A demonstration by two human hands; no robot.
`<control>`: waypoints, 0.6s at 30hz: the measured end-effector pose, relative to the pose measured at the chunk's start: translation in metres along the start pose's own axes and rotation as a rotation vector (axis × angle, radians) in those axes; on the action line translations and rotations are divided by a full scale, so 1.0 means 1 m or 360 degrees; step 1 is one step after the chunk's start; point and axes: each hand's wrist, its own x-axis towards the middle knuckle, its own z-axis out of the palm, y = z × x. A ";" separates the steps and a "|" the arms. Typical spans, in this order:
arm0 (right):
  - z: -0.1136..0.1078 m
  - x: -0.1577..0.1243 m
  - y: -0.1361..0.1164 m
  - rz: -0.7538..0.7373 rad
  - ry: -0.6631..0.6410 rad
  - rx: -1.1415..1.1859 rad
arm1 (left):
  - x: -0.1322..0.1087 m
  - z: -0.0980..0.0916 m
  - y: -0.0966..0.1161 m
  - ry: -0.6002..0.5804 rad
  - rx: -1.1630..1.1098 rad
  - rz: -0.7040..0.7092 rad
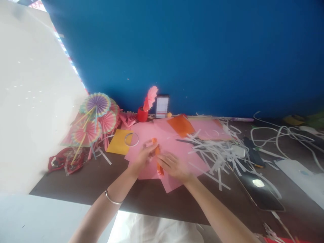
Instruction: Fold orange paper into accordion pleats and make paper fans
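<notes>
Across the dark table, white strips sprawl near the right hand.

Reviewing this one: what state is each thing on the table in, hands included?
Orange strip: folded into narrow pleats
Left hand: gripping the strip
Right hand: touching the strip
Pink sheets: flat, overlapping
Yellow sheet: flat, partly under a ring
White strips: loose, heaped
Round fans: opened out
Red pot: upright
Phone: lying flat
</notes>
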 end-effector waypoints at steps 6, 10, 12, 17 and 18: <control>0.004 0.000 -0.004 0.0019 0.0204 0.0307 | 0.002 0.000 0.004 0.0124 -0.0106 -0.0164; 0.013 0.003 -0.007 0.0326 0.0428 0.0568 | 0.003 -0.003 0.005 0.0078 -0.0210 -0.0247; 0.016 0.005 -0.007 0.0479 0.0500 0.0716 | 0.003 -0.005 0.005 -0.0004 -0.0254 -0.0244; 0.011 0.008 -0.005 0.0696 0.0491 0.1029 | 0.003 -0.005 0.007 -0.0108 -0.0259 -0.0287; 0.009 0.008 -0.003 0.0731 0.0480 0.1052 | 0.003 -0.005 0.008 -0.0106 -0.0240 -0.0296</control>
